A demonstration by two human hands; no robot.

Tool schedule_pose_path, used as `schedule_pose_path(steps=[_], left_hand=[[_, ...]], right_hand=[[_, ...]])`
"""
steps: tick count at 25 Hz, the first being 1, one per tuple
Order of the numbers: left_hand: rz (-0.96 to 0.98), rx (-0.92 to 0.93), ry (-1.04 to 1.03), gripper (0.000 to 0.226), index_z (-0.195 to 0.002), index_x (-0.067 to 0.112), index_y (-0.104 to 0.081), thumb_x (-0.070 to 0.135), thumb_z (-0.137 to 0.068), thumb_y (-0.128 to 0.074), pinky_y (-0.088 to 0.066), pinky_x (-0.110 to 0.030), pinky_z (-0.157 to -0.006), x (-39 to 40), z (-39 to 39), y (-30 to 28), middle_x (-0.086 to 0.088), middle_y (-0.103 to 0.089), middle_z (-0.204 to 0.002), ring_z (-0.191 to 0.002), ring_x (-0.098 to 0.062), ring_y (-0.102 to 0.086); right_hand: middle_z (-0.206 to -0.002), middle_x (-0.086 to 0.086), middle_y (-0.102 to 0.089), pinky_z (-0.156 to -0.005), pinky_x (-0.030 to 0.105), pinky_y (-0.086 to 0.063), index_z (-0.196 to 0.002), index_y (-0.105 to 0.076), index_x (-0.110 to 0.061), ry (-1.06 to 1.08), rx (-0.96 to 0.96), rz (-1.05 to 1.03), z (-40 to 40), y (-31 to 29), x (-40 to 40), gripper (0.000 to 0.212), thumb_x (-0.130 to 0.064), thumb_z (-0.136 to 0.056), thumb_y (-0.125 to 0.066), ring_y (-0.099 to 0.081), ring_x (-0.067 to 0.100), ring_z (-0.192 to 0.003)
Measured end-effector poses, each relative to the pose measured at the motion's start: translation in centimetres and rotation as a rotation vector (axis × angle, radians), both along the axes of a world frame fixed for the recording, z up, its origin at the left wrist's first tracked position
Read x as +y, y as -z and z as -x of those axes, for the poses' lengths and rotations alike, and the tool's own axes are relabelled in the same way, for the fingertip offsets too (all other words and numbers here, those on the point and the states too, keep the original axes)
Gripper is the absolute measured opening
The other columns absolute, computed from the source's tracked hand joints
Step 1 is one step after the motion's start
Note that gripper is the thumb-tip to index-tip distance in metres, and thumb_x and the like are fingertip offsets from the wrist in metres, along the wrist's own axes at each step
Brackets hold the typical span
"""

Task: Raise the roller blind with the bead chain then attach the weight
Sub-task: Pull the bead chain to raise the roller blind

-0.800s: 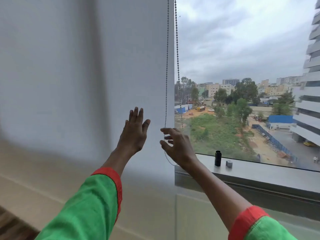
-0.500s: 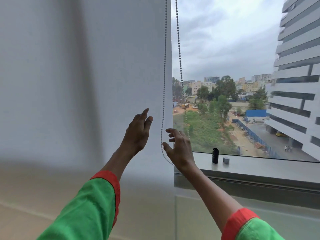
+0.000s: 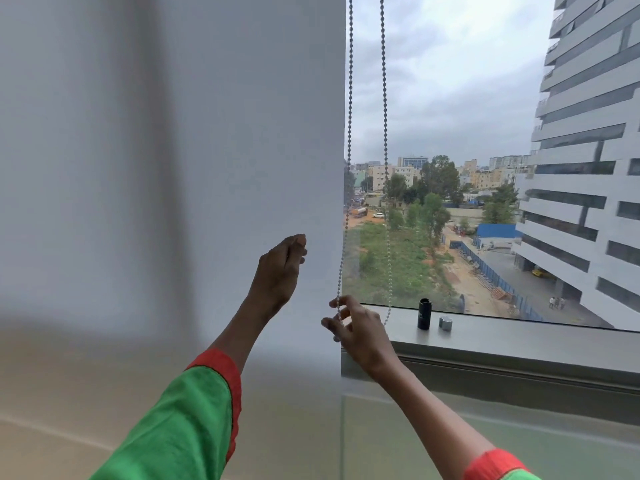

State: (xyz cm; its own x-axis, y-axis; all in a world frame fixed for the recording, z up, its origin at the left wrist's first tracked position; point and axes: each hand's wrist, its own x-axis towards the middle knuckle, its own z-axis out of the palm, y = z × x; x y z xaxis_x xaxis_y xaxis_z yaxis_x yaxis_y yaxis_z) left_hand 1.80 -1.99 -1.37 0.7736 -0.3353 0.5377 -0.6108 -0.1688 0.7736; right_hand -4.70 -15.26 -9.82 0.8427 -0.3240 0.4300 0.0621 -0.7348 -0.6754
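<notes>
The right hand (image 3: 360, 336) has dropped lower along the bead chain (image 3: 349, 150) and is now pinching its left strand just above the sill (image 3: 519, 336). The chain is hanging vertically, centre frame. The left hand (image 3: 280, 271), fingers now loosely curled, holding nothing, is hovering before the lowered roller blind (image 3: 173, 150).

blind (image 3: 207, 150) fills everything left of the bead chain (image 3: 349, 133), flat ahead of my left hand (image 3: 278, 271) | my right hand (image 3: 360, 332) at the chain's left strand | open gap between strands | sill (image 3: 536, 337) bare right of black cylinder (image 3: 424, 314) and grey cap (image 3: 446, 322)
</notes>
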Motion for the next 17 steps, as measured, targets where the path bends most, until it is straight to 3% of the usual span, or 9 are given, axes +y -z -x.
schedule_pose_path(steps=[2,5,9,11,14,17], left_hand=[[0.035,0.03,0.029,0.04,-0.124,0.012,-0.056,0.033,-0.1,-0.032,-0.045,-0.041,-0.099,-0.2,0.9,-0.6,-0.009,-0.066,-0.115,-0.107,-0.022,-0.062],[0.155,0.066,0.116,0.036,-0.116,0.016,-0.06,0.033,-0.1,-0.033,-0.051,-0.036,-0.087,-1.2,2.6,-2.8,-0.008,-0.069,-0.105,-0.096,-0.017,-0.065],[0.234,0.041,0.199,0.036,-0.094,0.019,-0.069,0.035,-0.099,-0.036,-0.045,-0.018,-0.056,-2.2,4.7,-4.3,-0.004,-0.063,-0.068,-0.058,-0.009,-0.055],[0.264,0.036,0.203,0.04,-0.081,0.018,-0.069,0.035,-0.098,-0.038,-0.039,-0.016,-0.052,-2.3,5.4,-3.6,-0.003,-0.052,-0.06,-0.054,-0.008,-0.046],[0.455,0.182,0.237,0.037,-0.073,0.016,-0.064,0.034,-0.097,-0.043,-0.033,-0.022,-0.049,-2.3,6.1,-2.7,0.0,-0.037,-0.056,-0.051,-0.011,-0.032],[0.569,0.285,0.314,0.034,-0.071,0.018,-0.062,0.032,-0.097,-0.045,-0.027,-0.018,-0.042,-1.9,6.7,-2.2,0.006,-0.031,-0.05,-0.046,-0.009,-0.024]], right_hand=[[-0.073,-0.003,-0.066,-0.069,0.035,-0.049,-0.095,-0.059,-0.022,-0.073,-0.015,0.014,0.3,0.6,0.3,0.012,-0.027,-0.094,-0.048,-0.056,0.003,-0.055],[-0.052,-0.006,-0.06,-0.052,0.019,-0.033,-0.076,-0.054,-0.026,-0.15,-0.028,0.019,0.9,1.2,0.5,0.025,-0.019,-0.096,-0.04,-0.049,0.002,-0.045],[-0.05,-0.002,-0.06,-0.049,0.012,-0.03,-0.068,-0.048,-0.031,-0.226,-0.058,-0.05,1.6,1.2,0.3,0.033,-0.013,-0.095,-0.039,-0.049,0.003,-0.041],[-0.047,-0.004,-0.057,-0.051,0.017,-0.035,-0.069,-0.048,-0.029,-0.262,-0.048,-0.083,1.8,1.6,0.1,0.032,-0.012,-0.094,-0.039,-0.05,0.005,-0.043],[-0.048,-0.006,-0.056,-0.056,0.023,-0.038,-0.07,-0.051,-0.025,-0.313,-0.047,-0.133,2.5,1.7,-0.2,0.029,-0.012,-0.094,-0.041,-0.05,0.004,-0.049],[-0.063,-0.006,-0.065,-0.059,0.019,-0.041,-0.071,-0.06,-0.025,-0.385,-0.092,-0.186,3.7,0.9,-0.3,0.027,-0.023,-0.096,-0.048,-0.056,-0.001,-0.058]])
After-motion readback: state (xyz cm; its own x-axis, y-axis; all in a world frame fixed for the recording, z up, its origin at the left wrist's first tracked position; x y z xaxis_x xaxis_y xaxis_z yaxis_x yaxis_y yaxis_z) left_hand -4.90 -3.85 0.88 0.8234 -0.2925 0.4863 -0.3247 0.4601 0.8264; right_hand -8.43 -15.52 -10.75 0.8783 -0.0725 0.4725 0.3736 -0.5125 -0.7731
